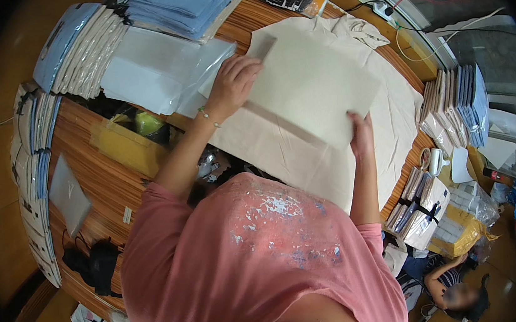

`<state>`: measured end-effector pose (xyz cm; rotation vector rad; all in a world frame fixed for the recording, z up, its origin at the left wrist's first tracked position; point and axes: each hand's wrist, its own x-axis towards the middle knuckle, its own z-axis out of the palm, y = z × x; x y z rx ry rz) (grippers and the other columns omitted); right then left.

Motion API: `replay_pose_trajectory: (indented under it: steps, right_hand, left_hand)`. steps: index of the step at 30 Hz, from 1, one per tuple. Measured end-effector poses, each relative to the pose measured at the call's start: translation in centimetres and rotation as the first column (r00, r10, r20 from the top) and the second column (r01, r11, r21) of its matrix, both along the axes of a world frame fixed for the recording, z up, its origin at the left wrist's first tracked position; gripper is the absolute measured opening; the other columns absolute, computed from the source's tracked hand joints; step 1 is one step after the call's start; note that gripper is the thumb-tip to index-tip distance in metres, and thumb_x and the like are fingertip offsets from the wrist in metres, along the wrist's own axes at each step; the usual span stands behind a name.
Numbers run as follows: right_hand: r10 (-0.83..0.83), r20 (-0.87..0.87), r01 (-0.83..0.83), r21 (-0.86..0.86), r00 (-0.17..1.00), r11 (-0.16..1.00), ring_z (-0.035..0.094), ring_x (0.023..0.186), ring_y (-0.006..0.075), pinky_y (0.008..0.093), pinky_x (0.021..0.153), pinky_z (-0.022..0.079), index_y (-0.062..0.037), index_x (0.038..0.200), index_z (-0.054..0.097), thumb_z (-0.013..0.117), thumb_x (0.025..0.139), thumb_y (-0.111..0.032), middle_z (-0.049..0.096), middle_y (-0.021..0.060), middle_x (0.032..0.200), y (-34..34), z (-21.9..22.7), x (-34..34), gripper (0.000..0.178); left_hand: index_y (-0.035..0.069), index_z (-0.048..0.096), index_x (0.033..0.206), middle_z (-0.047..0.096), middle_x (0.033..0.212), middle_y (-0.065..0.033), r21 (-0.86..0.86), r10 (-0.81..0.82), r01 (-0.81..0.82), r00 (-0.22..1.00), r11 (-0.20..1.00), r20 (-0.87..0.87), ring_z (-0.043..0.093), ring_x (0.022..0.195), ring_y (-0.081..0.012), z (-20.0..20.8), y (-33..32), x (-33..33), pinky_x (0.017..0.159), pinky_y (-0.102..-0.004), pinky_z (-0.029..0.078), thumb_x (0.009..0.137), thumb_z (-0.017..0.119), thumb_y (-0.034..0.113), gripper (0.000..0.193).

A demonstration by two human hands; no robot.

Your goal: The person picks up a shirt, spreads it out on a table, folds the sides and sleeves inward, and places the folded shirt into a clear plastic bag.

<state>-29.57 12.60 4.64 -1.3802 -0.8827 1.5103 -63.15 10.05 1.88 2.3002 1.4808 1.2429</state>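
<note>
A flat, cream rectangular sheet (318, 79), stiff-looking and slightly blurred, is held between my two hands above the table. My left hand (236, 83) is closed on its left edge, with the fingertips partly hidden. At the lower right corner my right hand (361, 134) grips the same sheet, thumb on top and fingers mostly out of sight. Beneath it a large cream cloth (384, 100) lies spread over the table, bunched at its far end. Clear plastic bags (147, 66) with white sheets lie just beyond my left hand.
Stacks of folded blue garments (182, 5) and bagged cream ones (92, 52) line the far left. More folded packs (453, 106) stand at the right edge, near a tape roll (425, 157). An open cardboard box (127, 146) sits left of me. Another person (450, 282) is low at the right.
</note>
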Motion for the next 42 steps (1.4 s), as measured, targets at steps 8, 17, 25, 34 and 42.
replay_pose_trajectory:
  steps: [8,17,25,34,42]
  right_hand:
    - [-0.004,0.017,0.004,0.035,1.0,0.999,0.05,0.111,0.0226,0.0313,0.095,0.04,0.0001,0.128,0.038,0.054,0.081,0.007,0.051,0.0133,0.121,-1.4,-2.6,-0.1,0.051]
    - [0.099,-0.019,-0.1,-0.126,0.995,0.987,0.056,0.095,0.019,0.0299,0.081,0.046,0.001,0.123,0.041,0.057,0.081,0.004,0.056,0.012,0.111,0.5,-7.6,-4.6,0.045]
    - [0.108,0.348,-0.082,-0.089,0.931,0.993,0.049,0.047,0.0129,0.0277,0.033,0.035,-0.0015,0.132,0.036,0.063,0.079,-0.004,0.055,0.0079,0.077,-0.9,-5.5,-5.4,0.06]
    - [0.294,0.549,-0.305,-0.075,0.782,0.949,0.047,0.044,0.0109,0.0264,0.038,0.038,-0.0069,0.135,0.04,0.067,0.077,-0.008,0.049,0.0036,0.061,0.0,-5.6,-4.1,0.064]
    - [0.348,0.74,-0.417,-0.101,0.576,0.903,0.053,0.048,0.0194,0.0339,0.049,0.044,-0.0091,0.135,0.041,0.066,0.078,-0.022,0.057,0.0084,0.058,0.1,-5.3,-3.7,0.063]
  left_hand:
    - [0.005,0.029,0.138,0.035,0.14,-0.0117,-0.215,0.361,-0.404,0.908,0.889,-0.212,0.024,0.133,-0.0314,-4.5,-2.2,-0.1,0.104,-0.0621,0.015,0.09,0.048,0.026,0.056]
    - [0.012,0.032,0.137,0.026,0.142,-0.016,-0.334,0.218,-0.35,0.902,0.875,-0.373,0.019,0.134,-0.0361,-5.1,-6.4,6.2,0.104,-0.0613,0.016,0.074,0.055,0.013,0.067]
    - [0.014,0.044,0.129,0.033,0.135,-0.0151,-0.301,0.307,-0.385,0.911,0.872,-0.276,0.026,0.128,-0.0343,-7.3,-6.8,6.6,0.104,-0.0589,0.018,0.08,0.054,0.014,0.05]
    - [0.013,0.047,0.125,0.038,0.127,-0.0155,-0.262,0.311,-0.396,0.898,0.88,-0.312,0.032,0.123,-0.0339,-7.0,-6.8,6.8,0.101,-0.0582,0.023,0.079,0.055,0.017,0.047]
    - [0.008,0.046,0.124,0.037,0.128,-0.0162,-0.282,0.285,-0.386,0.897,0.878,-0.338,0.031,0.124,-0.0347,-7.1,-6.7,6.6,0.101,-0.0602,0.022,0.078,0.056,0.02,0.048]
